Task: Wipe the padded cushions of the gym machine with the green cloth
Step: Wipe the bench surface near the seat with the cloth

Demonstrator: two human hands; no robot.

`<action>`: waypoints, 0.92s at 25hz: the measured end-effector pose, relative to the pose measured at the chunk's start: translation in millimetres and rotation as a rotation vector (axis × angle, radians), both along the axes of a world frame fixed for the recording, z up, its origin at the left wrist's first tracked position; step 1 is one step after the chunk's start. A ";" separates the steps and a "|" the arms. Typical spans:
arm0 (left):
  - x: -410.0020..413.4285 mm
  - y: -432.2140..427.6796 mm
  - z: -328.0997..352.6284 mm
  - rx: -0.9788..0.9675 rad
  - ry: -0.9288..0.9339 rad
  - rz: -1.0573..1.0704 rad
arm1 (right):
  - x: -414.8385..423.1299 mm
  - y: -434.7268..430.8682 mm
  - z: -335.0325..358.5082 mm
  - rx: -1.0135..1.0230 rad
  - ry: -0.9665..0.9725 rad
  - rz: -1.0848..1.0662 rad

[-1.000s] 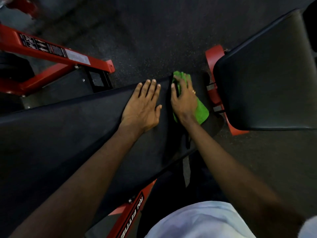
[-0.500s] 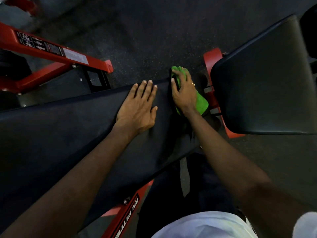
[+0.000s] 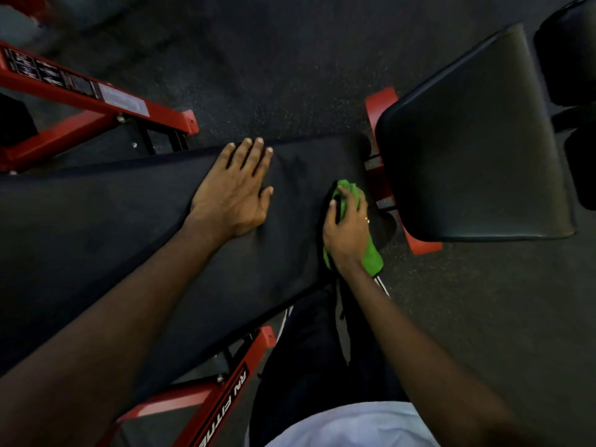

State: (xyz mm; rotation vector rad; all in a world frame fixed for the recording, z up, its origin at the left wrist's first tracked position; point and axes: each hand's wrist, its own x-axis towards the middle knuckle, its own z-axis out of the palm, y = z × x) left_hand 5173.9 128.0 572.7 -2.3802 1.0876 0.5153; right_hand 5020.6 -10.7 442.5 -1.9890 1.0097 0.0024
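Two hands touch the long cushion [image 3: 96, 221]; the left hand [image 3: 232, 191] lies flat, fingers straight. The right hand [image 3: 346, 230] curls its grip round the green cloth [image 3: 371, 256].

— What sort of place is this?
— A gym, out on the training floor. A long black padded cushion [image 3: 129, 221] runs across the view, and a second cushion [image 3: 467, 140], squarer, stands just beside its right end.
— Could be any upholstered bench.
— Both are carried by a red steel frame [image 3: 80, 130] of bolted tubing. One beam bears a usage sticker [image 3: 48, 72] with small pictograms, too blurred to read.
— Any maker's name?
— White lettering [image 3: 232, 404] on the near beam reads "RN FITNE", then runs out of view.
— And underfoot?
— A dark speckled rubber floor [image 3: 274, 75]. Round black pads [image 3: 567, 53] show at the far right edge.
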 end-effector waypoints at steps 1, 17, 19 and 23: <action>-0.2 0.2 0.0 0.002 0.007 0.002 | 3.7 -2.8 -1.9 0.006 0.021 -0.023; -9.9 -34.6 -32.7 0.003 0.063 -0.032 | -0.8 -7.0 -10.2 -0.027 0.076 0.006; -12.7 -31.9 -38.1 0.012 0.044 -0.036 | -25.5 16.7 17.7 -0.030 0.006 0.121; -12.5 -30.1 -40.1 0.004 0.045 -0.041 | -65.7 55.5 60.4 0.028 -0.152 0.326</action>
